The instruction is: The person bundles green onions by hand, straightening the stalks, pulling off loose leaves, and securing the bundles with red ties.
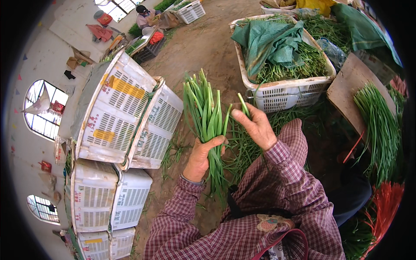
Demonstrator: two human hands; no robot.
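My left hand [203, 156] is closed around the middle of a bunch of long green leafy stalks [208, 120], which look like garlic chives. The pale cut ends point up and away from me, and the leaves hang below my fist. To the right of the bunch, my right hand [255, 125] holds a short piece of green stalk [243, 104] between thumb and fingers, with its pale end upward. One stalk leans out from the bunch toward my right thumb; whether they touch I cannot tell.
Stacked white plastic crates [113, 113] stand at left. A white crate [292, 84] of cut stalks under green cloth [269, 39] stands ahead right. More stalks [380, 120] lie on a board [357, 94] at right, near red ties [386, 208]. Another person [148, 18] sits far off. Loose leaves litter the ground.
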